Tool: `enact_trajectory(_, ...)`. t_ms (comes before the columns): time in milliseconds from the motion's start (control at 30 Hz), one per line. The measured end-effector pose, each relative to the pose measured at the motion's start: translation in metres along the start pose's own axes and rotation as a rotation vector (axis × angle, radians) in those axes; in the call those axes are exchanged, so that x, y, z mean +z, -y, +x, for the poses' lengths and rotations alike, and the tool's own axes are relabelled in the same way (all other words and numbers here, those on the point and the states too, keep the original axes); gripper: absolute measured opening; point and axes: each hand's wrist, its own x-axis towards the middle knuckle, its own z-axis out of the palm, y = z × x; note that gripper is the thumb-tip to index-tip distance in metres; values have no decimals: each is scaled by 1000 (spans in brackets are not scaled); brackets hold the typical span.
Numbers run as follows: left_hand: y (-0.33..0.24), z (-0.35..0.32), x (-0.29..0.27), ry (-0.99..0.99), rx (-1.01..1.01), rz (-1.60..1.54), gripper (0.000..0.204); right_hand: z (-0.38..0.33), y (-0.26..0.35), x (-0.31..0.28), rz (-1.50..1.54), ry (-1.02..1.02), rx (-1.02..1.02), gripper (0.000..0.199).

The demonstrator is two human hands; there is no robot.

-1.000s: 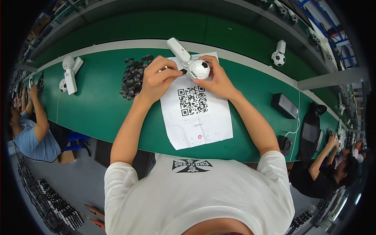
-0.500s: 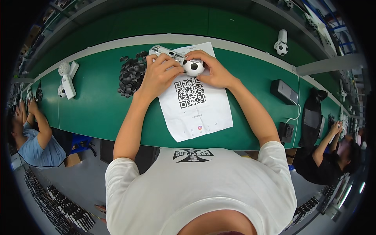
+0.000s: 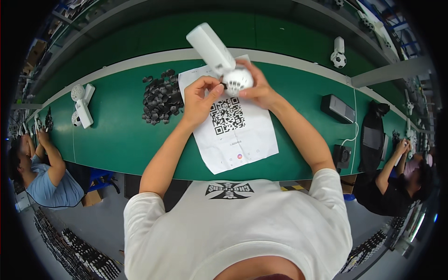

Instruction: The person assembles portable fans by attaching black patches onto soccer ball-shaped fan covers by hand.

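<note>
A white device with a box-shaped body (image 3: 210,45) and a football-like round head (image 3: 238,80) is held over the sheet. My right hand (image 3: 260,89) is closed around the right side of the round head, its thumb low on the front. The white face with slots now shows. At the head's left edge my left hand (image 3: 201,99) pinches a small black piece (image 3: 224,86), mostly covered by the fingertips. Left of that hand lies a pile of small black curved pieces (image 3: 162,99). Under both hands is a white paper sheet (image 3: 252,144) with a square black code.
Two similar white devices (image 3: 83,108) lie on the green table (image 3: 126,144) at the left. Another stands on the far ledge (image 3: 339,53). A black box (image 3: 338,109), a cabled black block (image 3: 342,157) and a black bag (image 3: 372,140) lie right. People work at both sides.
The device has been turned, its body swinging up and outward and its slotted side coming to the front. My left hand has left the body for the head's left edge.
</note>
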Motion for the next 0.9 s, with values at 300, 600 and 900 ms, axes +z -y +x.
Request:
enact_trajectory(300,19,4,2,208,-72,-56,11,-5,-16,15,-475,-225,-53,75)
enact_trajectory(600,21,-1,3,144,-70,178,12,-5,-17,24,-724,-303,-132,79)
enact_trajectory(900,20,7,5,-19,-102,3,29,-6,-27,0,-521,-76,-239,69)
